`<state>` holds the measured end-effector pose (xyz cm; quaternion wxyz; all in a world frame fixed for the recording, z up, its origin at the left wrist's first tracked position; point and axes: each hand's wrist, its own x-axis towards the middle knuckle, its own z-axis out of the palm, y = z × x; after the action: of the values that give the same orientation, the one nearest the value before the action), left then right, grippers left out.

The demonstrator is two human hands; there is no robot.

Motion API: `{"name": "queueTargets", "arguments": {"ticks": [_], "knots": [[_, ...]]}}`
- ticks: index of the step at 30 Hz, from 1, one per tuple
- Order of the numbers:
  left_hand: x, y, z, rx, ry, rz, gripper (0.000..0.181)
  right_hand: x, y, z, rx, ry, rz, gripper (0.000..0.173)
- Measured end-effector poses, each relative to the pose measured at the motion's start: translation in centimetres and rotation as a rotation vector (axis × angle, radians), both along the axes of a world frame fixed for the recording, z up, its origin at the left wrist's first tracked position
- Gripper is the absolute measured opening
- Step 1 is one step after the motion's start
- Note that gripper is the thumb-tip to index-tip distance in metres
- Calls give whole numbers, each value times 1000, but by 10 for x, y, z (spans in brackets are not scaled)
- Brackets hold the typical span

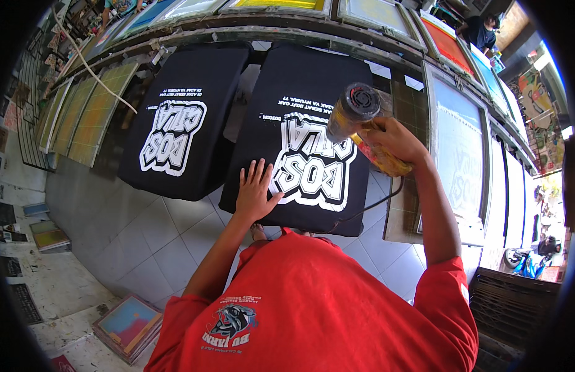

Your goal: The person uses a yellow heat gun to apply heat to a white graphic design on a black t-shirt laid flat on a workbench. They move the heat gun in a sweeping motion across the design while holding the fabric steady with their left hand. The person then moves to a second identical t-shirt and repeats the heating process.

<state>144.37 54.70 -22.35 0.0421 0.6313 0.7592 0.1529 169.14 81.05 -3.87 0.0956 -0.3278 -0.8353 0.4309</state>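
My right hand (399, 139) grips the handle of a yellow heat gun (345, 121) with a dark vented end cap. The gun is held over the upper right part of a white lettered print (310, 179). That print is on a black T-shirt (315, 74) stretched over a board. From the handle a dark power cord (375, 204) trails down across the shirt's near edge. My left hand (255, 193) rests palm down at the print's left edge, fingers spread. To the left, a second black T-shirt (203, 69) on its board bears a similar white print (173, 139).
Framed printing screens (459, 153) stand at the right, and more line the rail (287, 35) behind. Yellowish screens (101, 116) lean at the left. A pale cable (94, 69) hangs there. Stacked frames (128, 325) lie lower left. A person (480, 32) is at upper right.
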Motion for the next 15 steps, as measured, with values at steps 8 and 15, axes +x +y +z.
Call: {"name": "queueTargets", "arguments": {"ticks": [8, 15], "knots": [[25, -5, -8, 66, 11, 72, 76, 6, -3, 15, -59, -78, -8, 36], [39, -5, -8, 83, -10, 96, 76, 21, -1, 16, -106, -147, -9, 36]]}}
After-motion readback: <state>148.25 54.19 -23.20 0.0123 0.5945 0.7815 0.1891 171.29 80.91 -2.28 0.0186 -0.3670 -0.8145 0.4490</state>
